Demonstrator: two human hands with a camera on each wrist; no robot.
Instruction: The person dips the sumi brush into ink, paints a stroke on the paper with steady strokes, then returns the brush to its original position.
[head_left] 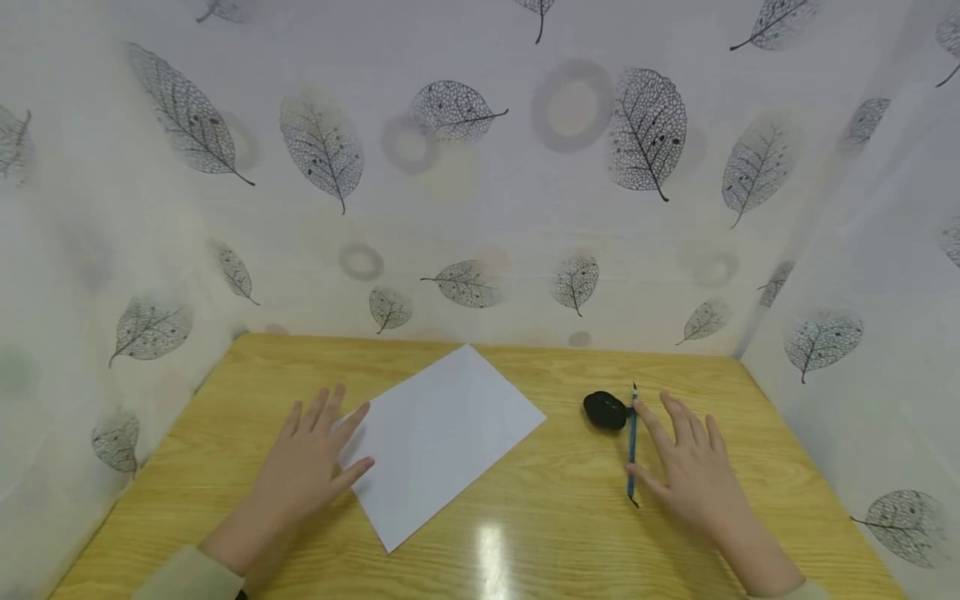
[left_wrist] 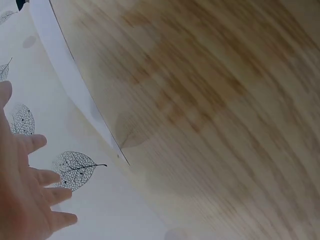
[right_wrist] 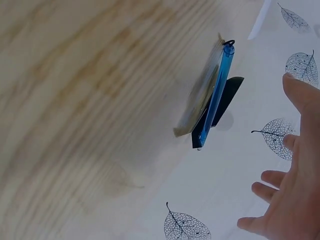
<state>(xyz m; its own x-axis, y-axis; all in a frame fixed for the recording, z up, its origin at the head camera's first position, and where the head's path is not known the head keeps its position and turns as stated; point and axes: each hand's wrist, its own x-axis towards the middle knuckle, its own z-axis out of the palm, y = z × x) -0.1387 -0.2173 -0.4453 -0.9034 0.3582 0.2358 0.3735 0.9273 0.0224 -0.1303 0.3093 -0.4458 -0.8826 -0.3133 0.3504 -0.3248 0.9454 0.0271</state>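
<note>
A white sheet of paper (head_left: 450,442) lies at an angle on the wooden table; the left wrist view shows the paper (left_wrist: 65,70) nearly edge-on. Over its left corner my left hand (head_left: 311,454) is spread, fingers apart and holding nothing. Further right, a slim blue brush (head_left: 632,454) with a dark pointed tip and a cord loop at its near end rests against a black rounded object (head_left: 604,411). My right hand (head_left: 693,467) hovers just right of the brush, its fingers extended. In the right wrist view a gap shows between that hand (right_wrist: 290,185) and the brush (right_wrist: 219,90).
The yellow wood-grain table (head_left: 525,508) reflects a bright light near its front. A pale curtain (head_left: 495,192) printed with leaf skeletons stands behind the table and along both sides.
</note>
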